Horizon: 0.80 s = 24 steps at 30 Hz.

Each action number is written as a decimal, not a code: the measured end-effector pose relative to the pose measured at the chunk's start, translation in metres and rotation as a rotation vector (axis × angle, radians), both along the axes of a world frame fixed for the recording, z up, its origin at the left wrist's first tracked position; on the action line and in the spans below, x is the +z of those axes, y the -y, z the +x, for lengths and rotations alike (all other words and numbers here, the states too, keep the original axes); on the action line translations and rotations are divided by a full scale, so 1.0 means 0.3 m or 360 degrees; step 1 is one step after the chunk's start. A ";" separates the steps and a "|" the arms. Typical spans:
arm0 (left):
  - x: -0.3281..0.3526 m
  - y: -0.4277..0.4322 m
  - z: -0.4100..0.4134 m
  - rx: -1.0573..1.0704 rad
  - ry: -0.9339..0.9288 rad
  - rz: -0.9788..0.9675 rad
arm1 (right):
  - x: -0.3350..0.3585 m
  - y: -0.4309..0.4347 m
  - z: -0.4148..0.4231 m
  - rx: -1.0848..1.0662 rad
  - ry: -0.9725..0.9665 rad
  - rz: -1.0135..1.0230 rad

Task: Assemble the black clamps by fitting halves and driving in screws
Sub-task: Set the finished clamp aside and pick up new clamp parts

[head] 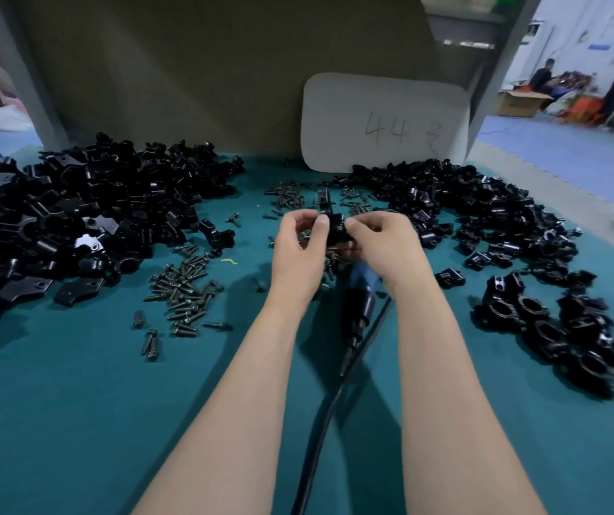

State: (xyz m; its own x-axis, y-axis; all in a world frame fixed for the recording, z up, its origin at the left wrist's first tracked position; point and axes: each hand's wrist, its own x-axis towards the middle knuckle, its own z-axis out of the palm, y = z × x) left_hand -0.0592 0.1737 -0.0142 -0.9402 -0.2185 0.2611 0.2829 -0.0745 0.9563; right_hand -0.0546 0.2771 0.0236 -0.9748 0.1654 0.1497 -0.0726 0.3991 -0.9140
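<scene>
A black clamp (335, 228) is held between both hands, raised a little above the teal table (75, 421). It is pinched on one side by the curled thumb and fingers of the left hand (298, 250) and on the other by those of the right hand (379, 247), so both grips are narrow and closed on the part. Whether a screw is already seated in it cannot be told, since the piece is dark and partly covered by the fingertips.

The halves are judged to be at the fitting stage, with driving to follow. That move turns on the electric screwdriver (359, 304), which lies just on the person's side of the grip, directly beneath the right wrist. Its long axis runs from the grip back toward the body, and its cable (320, 421) trails on between the forearms (the bit end is hidden under the hands). The right hand is plainly the nearer one, so a short drop and pull back would probably reach it while the clamp is kept in the left.

Loose screws (183, 291) are scattered to the left of the grip and slightly nearer the person, closer to the left hand. Heaps of black parts (75, 217) lie well out to the left, and more (465, 202) to the right.
</scene>
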 end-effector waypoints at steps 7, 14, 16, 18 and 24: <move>0.038 -0.321 0.063 -0.0502 0.0172 -0.0787 | -0.086 -0.307 0.164 -0.0678 0.0150 0.0026; -0.023 -0.523 0.163 -0.0618 0.0337 -0.1145 | -0.157 -0.472 0.301 -0.0849 0.0541 0.0529; -0.030 -0.542 0.171 -0.0643 0.0350 -0.1102 | -0.156 -0.489 0.301 -0.0897 0.0555 0.0556; -0.034 -0.558 0.173 -0.0638 0.0352 -0.1084 | -0.150 -0.496 0.295 -0.0932 0.0555 0.0582; -0.041 -0.598 0.164 -0.0734 0.0461 -0.0901 | -0.150 -0.498 0.280 -0.1087 0.0510 0.0531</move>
State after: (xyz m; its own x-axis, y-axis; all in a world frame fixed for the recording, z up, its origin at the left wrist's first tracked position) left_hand -0.0101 0.3530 -0.0264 -0.9512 0.3039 -0.0533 0.0755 0.3969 0.9148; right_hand 0.0293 0.4266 -0.0215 -0.6793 0.7333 0.0277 0.5286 0.5152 -0.6746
